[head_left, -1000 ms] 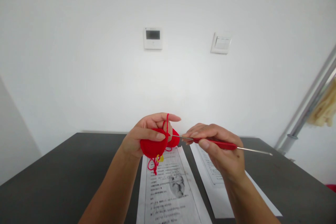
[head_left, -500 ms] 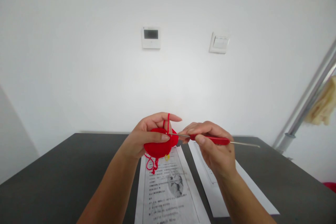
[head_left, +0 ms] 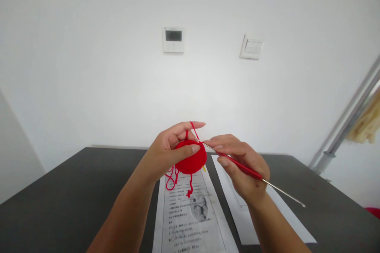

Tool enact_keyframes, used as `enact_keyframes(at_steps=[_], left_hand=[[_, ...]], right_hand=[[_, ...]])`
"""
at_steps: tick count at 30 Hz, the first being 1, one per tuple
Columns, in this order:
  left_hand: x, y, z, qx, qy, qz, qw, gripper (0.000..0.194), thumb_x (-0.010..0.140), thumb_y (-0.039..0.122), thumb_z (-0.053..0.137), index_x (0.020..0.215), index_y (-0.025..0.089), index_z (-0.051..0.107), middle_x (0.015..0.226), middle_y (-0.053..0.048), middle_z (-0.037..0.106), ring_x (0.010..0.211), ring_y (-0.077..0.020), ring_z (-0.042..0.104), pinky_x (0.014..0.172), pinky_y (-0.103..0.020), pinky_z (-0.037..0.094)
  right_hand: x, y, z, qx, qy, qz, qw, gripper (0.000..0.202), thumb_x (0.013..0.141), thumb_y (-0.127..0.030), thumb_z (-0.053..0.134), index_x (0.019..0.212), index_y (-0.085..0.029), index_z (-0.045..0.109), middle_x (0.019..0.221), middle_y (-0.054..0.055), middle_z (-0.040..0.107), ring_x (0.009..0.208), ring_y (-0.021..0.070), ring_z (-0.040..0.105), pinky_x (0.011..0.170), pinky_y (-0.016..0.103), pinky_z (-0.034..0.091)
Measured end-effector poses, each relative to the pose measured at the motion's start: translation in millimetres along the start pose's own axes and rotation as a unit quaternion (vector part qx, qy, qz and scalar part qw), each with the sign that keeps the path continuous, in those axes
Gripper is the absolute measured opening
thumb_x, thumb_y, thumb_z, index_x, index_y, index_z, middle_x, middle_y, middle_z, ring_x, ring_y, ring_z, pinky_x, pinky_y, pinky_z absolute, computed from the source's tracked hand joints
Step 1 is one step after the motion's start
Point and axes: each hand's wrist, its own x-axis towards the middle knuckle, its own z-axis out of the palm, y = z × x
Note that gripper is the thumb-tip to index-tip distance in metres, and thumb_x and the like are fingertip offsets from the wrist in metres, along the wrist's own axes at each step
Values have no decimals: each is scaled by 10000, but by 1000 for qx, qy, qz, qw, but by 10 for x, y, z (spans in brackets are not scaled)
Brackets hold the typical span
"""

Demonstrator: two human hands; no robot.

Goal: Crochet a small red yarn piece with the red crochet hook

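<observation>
A rounded piece of red crochet work (head_left: 190, 163) is pinched in my left hand (head_left: 168, 148), the thumb lying across its front. Red yarn (head_left: 194, 129) runs over the outstretched left index finger down to the top edge of the piece. My right hand (head_left: 245, 162) is closed round the red handle of a crochet hook (head_left: 242, 166), whose metal tip meets the yarn at that top edge. The hook slants, its thin rear end low at the right. Loose red yarn tails and a small yellow marker (head_left: 204, 168) hang below the piece.
Two printed sheets lie on the dark table: one sheet (head_left: 190, 221) under the work, another sheet (head_left: 252, 229) beneath my right forearm. Behind the table rises a white wall with a thermostat panel (head_left: 173, 40) and a switch (head_left: 251, 47). A grey pole (head_left: 341, 130) stands at the right.
The crochet hook has gone from nearly level to slanted, its rear end lower. The red piece has turned and shifted slightly right, and a yarn tail now hangs under its middle.
</observation>
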Motion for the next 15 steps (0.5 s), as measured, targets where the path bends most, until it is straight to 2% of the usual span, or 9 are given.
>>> enact_keyframes(at_steps=[5, 11, 15], left_hand=[[13, 24, 60, 6, 44, 35, 998, 324, 756, 213, 837, 1069, 175, 763, 754, 16, 677, 659, -119, 617, 620, -221, 497], [14, 57, 97, 5, 64, 34, 997, 358, 748, 165, 823, 1094, 166, 728, 748, 35, 677, 646, -103, 638, 603, -196, 510], [-5, 73, 112, 12, 66, 30, 997, 363, 752, 153, 810, 1103, 156, 718, 728, 44, 668, 625, -86, 621, 588, -179, 496]], right_hand=[[-10, 38, -2, 36, 45, 26, 998, 220, 956, -157, 706, 1102, -308, 772, 1066, 39, 828, 1010, 232, 776, 874, 420, 652], [22, 41, 8, 130, 72, 70, 986, 134, 965, -208, 723, 1056, -283, 788, 1052, 29, 844, 980, 209, 801, 852, 373, 667], [25, 50, -10, 186, 68, 111, 974, 77, 968, -258, 733, 1024, -262, 785, 1043, 38, 850, 972, 213, 808, 841, 364, 663]])
